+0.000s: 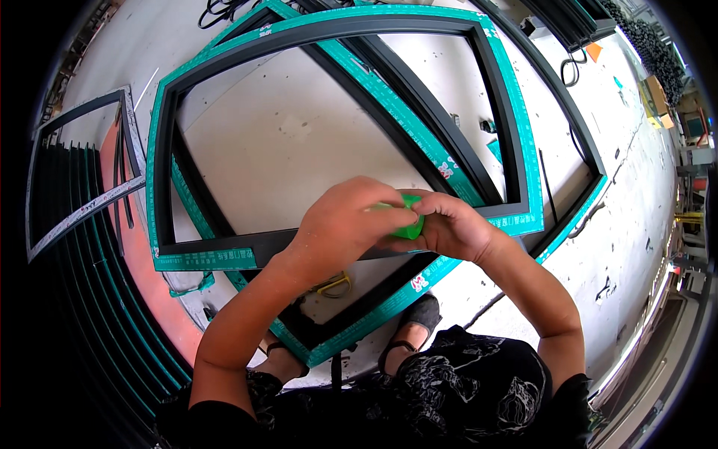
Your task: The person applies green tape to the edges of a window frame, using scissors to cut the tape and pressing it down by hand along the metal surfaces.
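Note:
Both hands meet over the near bar of a black window frame (479, 105) faced with teal protective film. Between them is a small, rounded, bright green object (410, 224); its kind is not clear, as the fingers cover much of it. My left hand (340, 213) is closed with its fingertips pinching at the green object. My right hand (460, 228) curls round the object's other side, thumb and fingers pressed on it. A stretch of the near bar beside my left wrist shows bare black, while teal film covers the bar further left.
More teal-faced frames (359, 340) lie crossed underneath, close to my feet. At the left stand a smaller frame (82, 206) and a row of dark profiles (75, 299). A yellow-handled tool (333, 286) lies below the near bar. Black profiles (572, 22) and a cardboard box (657, 97) are at far right.

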{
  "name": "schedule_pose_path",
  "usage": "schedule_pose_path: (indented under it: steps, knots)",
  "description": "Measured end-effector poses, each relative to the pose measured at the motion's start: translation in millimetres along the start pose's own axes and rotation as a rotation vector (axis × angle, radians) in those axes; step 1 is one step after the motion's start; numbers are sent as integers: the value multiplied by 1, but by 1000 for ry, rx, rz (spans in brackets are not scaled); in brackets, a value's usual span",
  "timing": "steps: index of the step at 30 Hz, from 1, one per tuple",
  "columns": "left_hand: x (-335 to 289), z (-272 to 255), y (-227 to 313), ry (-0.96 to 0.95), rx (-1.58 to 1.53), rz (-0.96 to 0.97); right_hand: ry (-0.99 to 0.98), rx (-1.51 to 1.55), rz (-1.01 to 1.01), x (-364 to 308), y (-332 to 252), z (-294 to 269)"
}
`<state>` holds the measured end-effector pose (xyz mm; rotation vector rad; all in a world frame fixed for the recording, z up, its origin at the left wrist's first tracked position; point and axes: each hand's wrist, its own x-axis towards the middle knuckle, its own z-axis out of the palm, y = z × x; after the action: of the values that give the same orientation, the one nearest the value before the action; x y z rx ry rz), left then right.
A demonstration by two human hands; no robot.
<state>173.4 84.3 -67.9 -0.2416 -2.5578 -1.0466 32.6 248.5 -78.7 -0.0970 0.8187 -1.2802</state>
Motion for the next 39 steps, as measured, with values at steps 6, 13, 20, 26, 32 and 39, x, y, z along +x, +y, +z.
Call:
schedule_pose_path:
  steps: [6, 13, 20, 26, 32, 39]
  knots:
    - [1, -1, -1, -24, 40, 76, 28, 13, 34, -1, 5, -2]
    - [0, -3, -6, 46, -11, 76, 72, 21, 70, 0, 6, 0]
    - [4, -8, -2, 48, 81, 24, 165, -26, 106, 2, 10, -3]
    - [-2, -14, -2, 3, -337, -148, 211, -14, 117, -2, 16, -5]
    - [2, -17, -2, -70, -1070, -475, -102, -14, 168, -4, 23, -26]
    - [8, -19, 11, -144, -1086, -484, -150, -64, -282, -7, 27, -10]
